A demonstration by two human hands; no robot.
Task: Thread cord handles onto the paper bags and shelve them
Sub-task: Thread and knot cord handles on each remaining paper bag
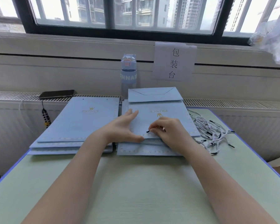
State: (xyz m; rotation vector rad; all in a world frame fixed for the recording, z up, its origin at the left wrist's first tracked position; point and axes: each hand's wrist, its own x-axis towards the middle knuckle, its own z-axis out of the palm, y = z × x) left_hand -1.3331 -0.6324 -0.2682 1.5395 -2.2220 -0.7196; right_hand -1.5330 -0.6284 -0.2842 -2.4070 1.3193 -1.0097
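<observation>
A flat light-blue paper bag (pixel 165 117) with a gold crown logo lies on top of the right-hand stack, its folded base pointing toward the window. My left hand (pixel 124 128) presses on the bag's near left edge, thumb at the opening. My right hand (pixel 166 131) pinches the black tip of a cord (pixel 147 131) at the bag's near edge. A second stack of blue bags (pixel 81 123) lies to the left. A loose pile of white-and-blue twisted cords (pixel 212 135) with black tips sits to the right of the bags.
A pale green table (pixel 136 183) with a blue rim holds everything. A water bottle (pixel 128 73) and a paper sign (pixel 174 62) stand at the back by the window sill. A dark phone (pixel 57 94) lies on the radiator ledge at back left.
</observation>
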